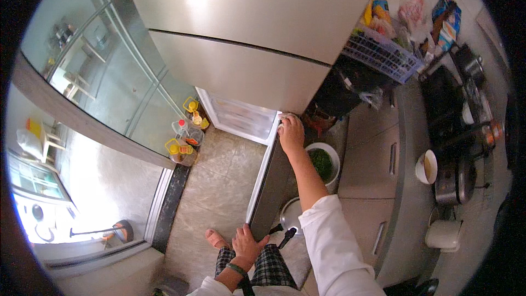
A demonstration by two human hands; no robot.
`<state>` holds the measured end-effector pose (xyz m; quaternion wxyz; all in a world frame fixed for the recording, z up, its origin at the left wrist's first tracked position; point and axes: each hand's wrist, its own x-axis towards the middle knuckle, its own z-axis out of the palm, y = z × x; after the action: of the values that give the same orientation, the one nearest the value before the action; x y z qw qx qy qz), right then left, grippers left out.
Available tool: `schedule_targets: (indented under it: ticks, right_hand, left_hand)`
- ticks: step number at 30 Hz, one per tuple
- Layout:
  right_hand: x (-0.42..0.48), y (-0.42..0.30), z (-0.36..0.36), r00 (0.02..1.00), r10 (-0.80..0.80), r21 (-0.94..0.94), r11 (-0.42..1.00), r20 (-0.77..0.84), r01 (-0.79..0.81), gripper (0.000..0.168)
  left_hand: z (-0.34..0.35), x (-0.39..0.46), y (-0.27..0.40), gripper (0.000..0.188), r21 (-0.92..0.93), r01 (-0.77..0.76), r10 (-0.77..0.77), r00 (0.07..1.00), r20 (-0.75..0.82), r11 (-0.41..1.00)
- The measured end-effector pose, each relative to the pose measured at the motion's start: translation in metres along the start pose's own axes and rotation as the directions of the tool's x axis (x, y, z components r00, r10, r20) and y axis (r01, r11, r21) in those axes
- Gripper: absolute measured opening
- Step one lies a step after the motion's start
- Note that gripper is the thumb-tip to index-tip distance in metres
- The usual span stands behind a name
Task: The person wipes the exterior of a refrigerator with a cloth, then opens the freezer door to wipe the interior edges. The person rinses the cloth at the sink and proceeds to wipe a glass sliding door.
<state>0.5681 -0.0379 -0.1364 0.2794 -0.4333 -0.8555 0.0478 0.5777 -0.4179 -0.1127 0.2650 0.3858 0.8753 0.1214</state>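
The refrigerator's lower door (pixel 271 185) stands swung open, its white inner edge facing left. My left hand (pixel 245 243) grips the free end of this door, close to my knees. At the far, hinge-side end, my right hand (pixel 292 137) presses a pale, crumpled cloth (pixel 294 116) against the door's top corner. My fingers cover part of the cloth. Behind the door opening, a translucent drawer (pixel 242 113) shows inside the lower compartment. The closed upper doors (pixel 246 4) of the refrigerator rise above it.
Oil bottles (pixel 183 152) stand by the glass partition (pixel 135 102) at left. Right of the door, a white bowl of chopped greens (pixel 321 165) and a lidded pot (pixel 292 216) sit low down. A counter (pixel 404 172) carries a white bowl (pixel 426 167), a stove and a purple basket (pixel 382 55).
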Motion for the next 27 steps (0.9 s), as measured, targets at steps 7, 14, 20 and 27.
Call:
schedule_targets:
  ticks: [7,14,20,27]
  right_hand:
    - [-0.090,-0.035,-0.023,0.984,0.087,0.370,0.919,0.156,-0.140,0.024]
    - [-0.168,-0.058,-0.053,0.982,-0.151,0.483,0.872,0.116,0.077,0.020]
    - [-0.025,-0.009,-0.028,0.990,0.048,0.288,0.958,-0.134,-0.008,0.026]
    - [-0.110,-0.041,-0.044,0.998,-0.052,0.334,0.942,0.022,0.042,0.024]
  left_hand:
    - [0.002,0.003,-0.003,0.083,0.045,-0.025,0.026,0.999,-0.021,0.999]
    - [-0.017,0.000,0.010,0.082,0.055,-0.030,0.030,1.000,-0.001,0.998]
    - [-0.027,-0.001,0.017,0.086,0.086,-0.002,-0.005,0.997,0.080,0.996]
    - [-0.020,0.001,0.005,0.088,0.176,-0.004,-0.007,0.998,0.063,0.984]
